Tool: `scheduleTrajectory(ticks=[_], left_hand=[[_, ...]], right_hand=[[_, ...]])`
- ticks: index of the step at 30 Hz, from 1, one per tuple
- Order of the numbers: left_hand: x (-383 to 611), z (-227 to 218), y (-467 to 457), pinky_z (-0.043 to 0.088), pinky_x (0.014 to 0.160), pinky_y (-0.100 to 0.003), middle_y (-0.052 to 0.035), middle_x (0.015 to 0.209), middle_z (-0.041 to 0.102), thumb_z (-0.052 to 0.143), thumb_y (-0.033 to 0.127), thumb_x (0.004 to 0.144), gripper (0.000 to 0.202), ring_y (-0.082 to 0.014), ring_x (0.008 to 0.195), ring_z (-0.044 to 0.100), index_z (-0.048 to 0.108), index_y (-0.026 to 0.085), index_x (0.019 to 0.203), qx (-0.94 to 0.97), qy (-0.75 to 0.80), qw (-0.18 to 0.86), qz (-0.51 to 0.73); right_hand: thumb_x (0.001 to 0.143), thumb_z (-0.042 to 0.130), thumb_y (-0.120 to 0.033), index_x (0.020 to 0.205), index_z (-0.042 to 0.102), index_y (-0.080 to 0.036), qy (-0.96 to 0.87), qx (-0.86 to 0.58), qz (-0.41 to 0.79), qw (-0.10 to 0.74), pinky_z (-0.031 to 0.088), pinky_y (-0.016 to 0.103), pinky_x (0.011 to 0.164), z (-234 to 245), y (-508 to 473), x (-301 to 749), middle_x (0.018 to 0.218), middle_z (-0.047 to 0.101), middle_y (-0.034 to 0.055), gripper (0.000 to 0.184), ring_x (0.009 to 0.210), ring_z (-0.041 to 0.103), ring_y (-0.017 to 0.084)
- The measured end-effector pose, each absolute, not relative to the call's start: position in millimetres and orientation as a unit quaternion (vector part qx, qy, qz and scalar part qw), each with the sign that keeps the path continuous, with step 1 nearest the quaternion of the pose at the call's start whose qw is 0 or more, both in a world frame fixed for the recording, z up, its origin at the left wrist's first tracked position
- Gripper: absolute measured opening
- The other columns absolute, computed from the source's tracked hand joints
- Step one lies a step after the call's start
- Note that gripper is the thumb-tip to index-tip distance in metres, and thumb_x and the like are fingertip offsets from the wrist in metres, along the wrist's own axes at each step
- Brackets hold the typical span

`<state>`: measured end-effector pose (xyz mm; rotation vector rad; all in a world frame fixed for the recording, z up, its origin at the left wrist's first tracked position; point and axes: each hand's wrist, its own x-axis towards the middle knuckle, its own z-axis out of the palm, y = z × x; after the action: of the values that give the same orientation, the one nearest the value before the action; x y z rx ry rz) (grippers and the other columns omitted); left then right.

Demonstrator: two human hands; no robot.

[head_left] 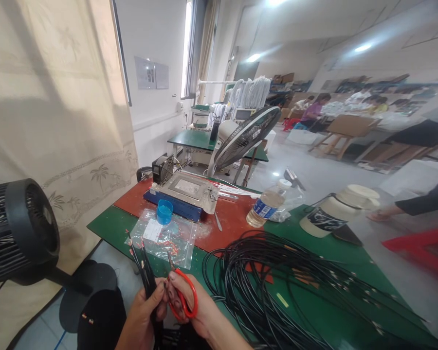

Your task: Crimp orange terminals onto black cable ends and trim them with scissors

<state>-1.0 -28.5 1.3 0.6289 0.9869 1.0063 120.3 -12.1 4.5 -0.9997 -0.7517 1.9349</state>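
My left hand (143,316) is closed round a bundle of thin black cables (143,265) whose stripped ends point up and away from me. My right hand (193,308) has its fingers through the red handles of a pair of scissors (184,294), held right beside the bundle. Both hands are at the near edge of the green table (332,321). A big loose coil of black cables (263,282) lies on the table just right of my hands.
A clear plastic bag (168,236) with a blue cap (164,212) lies ahead, then a metal device on a blue base (186,192). A water bottle (266,204) and a white jar (336,211) lie right. A black fan (18,231) stands left. People work at far tables.
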Motion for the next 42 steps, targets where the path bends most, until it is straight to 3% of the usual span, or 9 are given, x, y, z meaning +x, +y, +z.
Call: scheduleTrajectory(ticks=[9, 14, 20, 28, 34, 42], left_hand=[[-1, -1, -28, 0.021, 0.045, -0.022, 0.0055, 0.046, 0.037, 0.066, 0.042, 0.07, 0.028, -0.0071, 0.045, 0.026, 0.059, 0.015, 0.064, 0.275, 0.479, 0.689, 0.47], [0, -2, -27, 0.024, 0.046, -0.022, 0.0032, 0.049, 0.044, 0.067, 0.042, 0.069, 0.028, -0.0078, 0.047, 0.032, 0.062, 0.015, 0.066, 0.303, 0.486, 0.667, 0.476], [1, 1, -29, 0.026, 0.046, -0.022, 0.0045, 0.047, 0.042, 0.069, 0.041, 0.067, 0.027, -0.0079, 0.046, 0.032, 0.064, 0.015, 0.069, 0.314, 0.51, 0.636, 0.486], [0, -1, -29, 0.026, 0.046, -0.022, 0.0057, 0.044, 0.042, 0.071, 0.038, 0.066, 0.028, -0.0079, 0.045, 0.034, 0.066, 0.014, 0.08, 0.3, 0.527, 0.624, 0.493], [1, 7, -27, 0.028, 0.044, -0.022, 0.0039, 0.049, 0.045, 0.072, 0.04, 0.064, 0.025, -0.0081, 0.044, 0.034, 0.063, 0.016, 0.066, 0.264, 0.492, 0.666, 0.494], [1, 4, -31, 0.025, 0.045, -0.022, 0.0043, 0.047, 0.04, 0.062, 0.036, 0.074, 0.025, -0.0074, 0.044, 0.03, 0.059, 0.016, 0.06, 0.277, 0.474, 0.692, 0.469]], right_hand=[[0.066, 0.069, -0.053, 0.06, 0.056, -0.013, -0.348, -0.39, 0.742, 0.42, 0.024, 0.017, 0.032, 1, -15, 121, 0.039, 0.044, -0.0064, 0.043, 0.031, 0.032, 0.004], [0.068, 0.063, -0.06, 0.053, 0.052, -0.014, -0.312, -0.395, 0.747, 0.434, 0.022, 0.018, 0.031, 3, -16, 120, 0.037, 0.041, -0.0053, 0.05, 0.03, 0.034, 0.005], [0.067, 0.066, -0.056, 0.052, 0.051, -0.015, -0.333, -0.4, 0.743, 0.42, 0.022, 0.017, 0.032, 4, -15, 122, 0.037, 0.042, -0.0056, 0.047, 0.031, 0.033, 0.004], [0.065, 0.069, -0.056, 0.052, 0.051, -0.015, -0.451, -0.456, 0.652, 0.405, 0.021, 0.017, 0.032, -5, -15, 123, 0.039, 0.041, -0.0061, 0.047, 0.032, 0.033, 0.004], [0.067, 0.064, -0.061, 0.057, 0.053, -0.014, -0.381, -0.408, 0.706, 0.435, 0.024, 0.017, 0.033, 1, -16, 126, 0.041, 0.042, -0.0058, 0.049, 0.033, 0.033, 0.004], [0.068, 0.066, -0.056, 0.059, 0.056, -0.012, -0.394, -0.413, 0.696, 0.435, 0.021, 0.018, 0.032, 1, -14, 126, 0.041, 0.042, -0.0058, 0.046, 0.033, 0.032, 0.004]])
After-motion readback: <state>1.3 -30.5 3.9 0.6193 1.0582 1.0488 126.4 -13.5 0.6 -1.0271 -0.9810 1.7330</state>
